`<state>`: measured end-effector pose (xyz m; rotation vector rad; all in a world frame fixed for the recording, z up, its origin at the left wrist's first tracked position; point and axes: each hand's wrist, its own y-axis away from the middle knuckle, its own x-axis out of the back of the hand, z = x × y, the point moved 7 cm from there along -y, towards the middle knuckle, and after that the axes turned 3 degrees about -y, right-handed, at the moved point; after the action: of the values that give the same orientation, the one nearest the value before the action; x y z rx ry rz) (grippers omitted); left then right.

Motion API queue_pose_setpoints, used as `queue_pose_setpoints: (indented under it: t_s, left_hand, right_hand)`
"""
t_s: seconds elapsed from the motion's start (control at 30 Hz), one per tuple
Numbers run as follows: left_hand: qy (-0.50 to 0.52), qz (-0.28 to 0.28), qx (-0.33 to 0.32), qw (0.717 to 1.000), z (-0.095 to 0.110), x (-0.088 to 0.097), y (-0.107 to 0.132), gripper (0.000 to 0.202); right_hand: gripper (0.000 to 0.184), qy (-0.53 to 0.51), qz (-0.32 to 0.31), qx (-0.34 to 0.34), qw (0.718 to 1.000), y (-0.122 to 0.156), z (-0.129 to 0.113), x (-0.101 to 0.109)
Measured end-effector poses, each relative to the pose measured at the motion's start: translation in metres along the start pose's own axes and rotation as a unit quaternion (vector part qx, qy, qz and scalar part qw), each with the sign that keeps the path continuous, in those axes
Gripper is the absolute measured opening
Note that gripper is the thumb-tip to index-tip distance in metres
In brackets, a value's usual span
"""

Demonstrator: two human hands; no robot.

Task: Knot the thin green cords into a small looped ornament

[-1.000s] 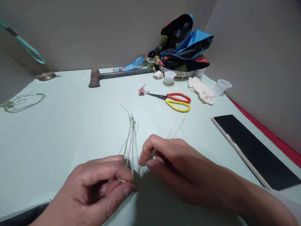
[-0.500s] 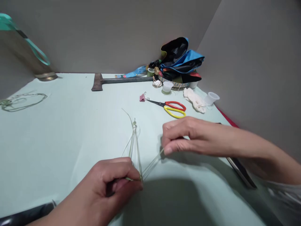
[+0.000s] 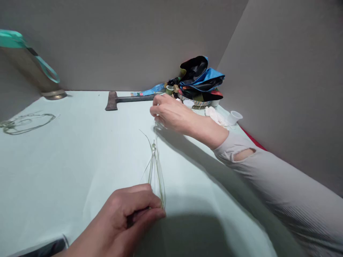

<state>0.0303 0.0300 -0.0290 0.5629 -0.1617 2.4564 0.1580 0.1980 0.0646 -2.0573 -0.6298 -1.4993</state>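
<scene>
Left hand [image 3: 132, 210]: grip pinches slender green-and-white cords [image 3: 151, 167] over pale-green worktop [image 3: 66, 171]. Right hand [image 3: 174, 113], nearer back edge: grip pinches thin strand [image 3: 155, 129].

Axe [image 3: 112, 101] behind the cords [image 3: 153, 157]

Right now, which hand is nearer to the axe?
Right. The right hand is at the handle end of the axe, overlapping it in view; contact isn't clear. The left hand is well nearer the camera, pinching the green strands.
</scene>
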Motion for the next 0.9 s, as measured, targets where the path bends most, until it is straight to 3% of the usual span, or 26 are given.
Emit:
queue_pose_setpoints:
  t_s: [0.1, 0.23, 0.33, 0.43, 0.5, 0.6, 0.67, 0.9]
  left_hand:
    - [-0.006, 0.007, 0.016, 1.0, -0.005, -0.001, 0.002, 0.05]
    - [0.009, 0.04, 0.007, 0.999, -0.007, 0.001, 0.002, 0.047]
    - [0.018, 0.065, 0.011, 0.998, -0.005, 0.005, 0.0, 0.041]
    - [0.009, 0.071, 0.024, 0.997, 0.003, 0.01, -0.003, 0.036]
    - [-0.01, 0.06, 0.021, 0.998, 0.011, 0.013, -0.006, 0.033]
    - [-0.048, 0.063, -0.001, 0.997, 0.024, 0.017, -0.007, 0.029]
    - [-0.073, 0.068, -0.018, 0.995, 0.029, 0.02, -0.006, 0.027]
    - [-0.138, 0.038, -0.047, 0.989, 0.025, 0.02, 0.0, 0.029]
  right_hand:
    - [0.046, -0.027, 0.073, -0.032, 0.996, 0.023, 0.006, 0.008]
    - [0.034, -0.118, 0.107, -0.101, 0.982, 0.084, 0.0, 0.006]
    - [0.017, -0.244, 0.064, -0.164, 0.954, 0.134, -0.018, -0.02]
    - [0.02, -0.377, -0.027, -0.203, 0.903, 0.167, -0.046, -0.053]
    - [0.019, -0.494, -0.073, -0.24, 0.832, 0.177, -0.064, -0.069]
    - [0.01, -0.615, -0.088, -0.295, 0.726, 0.177, -0.079, -0.079]
    - [0.013, -0.634, -0.072, -0.319, 0.701, 0.173, -0.081, -0.079]
    - [0.019, -0.651, -0.025, -0.372, 0.661, 0.173, -0.077, -0.094]
